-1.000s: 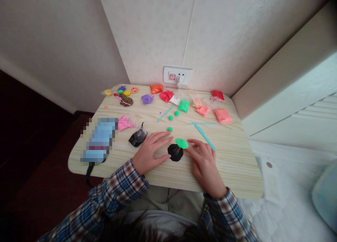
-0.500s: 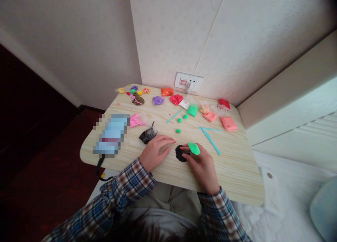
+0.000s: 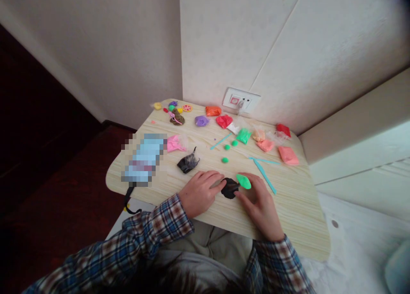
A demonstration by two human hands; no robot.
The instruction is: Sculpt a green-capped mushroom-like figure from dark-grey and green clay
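Observation:
A thin black clay disc [image 3: 229,189] lies on the table with a dark stem rising from it. On the stem sits a bright green clay cap [image 3: 244,181], tilted to the right. My left hand [image 3: 201,193] is curled, its fingertips at the disc's left edge. My right hand [image 3: 262,206] straddles the piece from the right, thumb at the disc's edge and fingers behind the green cap. Several small green clay balls, one of them a ball [image 3: 225,160], lie beyond the disc. Beyond my left hand lies a crumpled bag of black clay [image 3: 188,163].
A pixelated phone [image 3: 145,157] with a black cable lies at the left. Blue modelling tools, one a knife [image 3: 265,176], lie at the right. Bags of coloured clay, such as a green bag [image 3: 244,135], line the back. Small clay shapes [image 3: 176,116] sit at the back left.
My view has shifted, so the table appears further right. My left hand has come to the disc's edge, fingers curling. My right hand pinched the stem half a second ago; its grasp is now wider.

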